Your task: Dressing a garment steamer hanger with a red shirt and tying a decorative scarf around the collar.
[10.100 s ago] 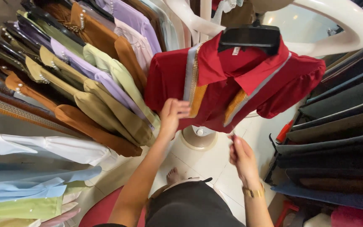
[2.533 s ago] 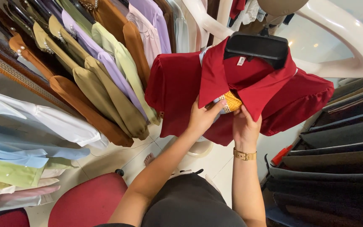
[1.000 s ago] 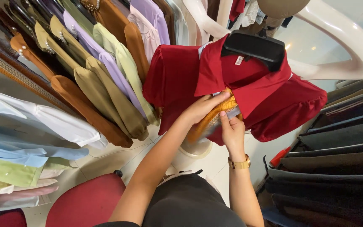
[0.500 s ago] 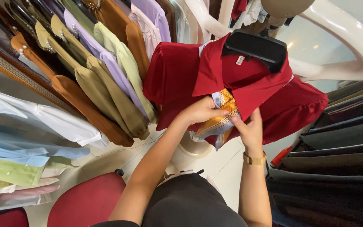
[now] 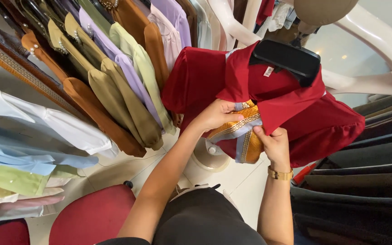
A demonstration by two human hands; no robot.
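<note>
**Both hands on gold scarf at front of red dress**

L hand (image 5: 216,115) is closed over the upper fold of a gold patterned scarf (image 5: 241,136), fingers curled round it, thumb on top; R hand (image 5: 273,145) is pinched on the scarf's lower edge from beneath, w/ a gold bracelet (image 5: 280,173) seen at the wrist. The scarf is held between the two hands, bunched, just under the collar flap of a red dress (image 5: 323,122), touching its front; grey-blue border and a key-pattern band can be made out on it.

Handling, as judged: fabric looks thin, soft, prob. silky, so light and likely slippery; no stiffness, so it would sag wherever unsupported; best taken by a folded edge or bunched section w/ a full pinch, not by fingertips on one layer.

The dress is hung on a black hanger (image 5: 286,56) over a white mannequin stand (image 5: 377,50); round base (image 5: 207,156) is seen on the tiled floor below. To the L, a rack of shirts is packed close: tan sleeves (image 5: 114,100), a lilac one (image 5: 132,77), pale green (image 5: 146,72); white and blue shirts (image 5: 37,145) lower L. Dark folded garments (image 5: 364,181) are stacked at R; a red stool (image 5: 91,213) is near the person's knees.
</note>
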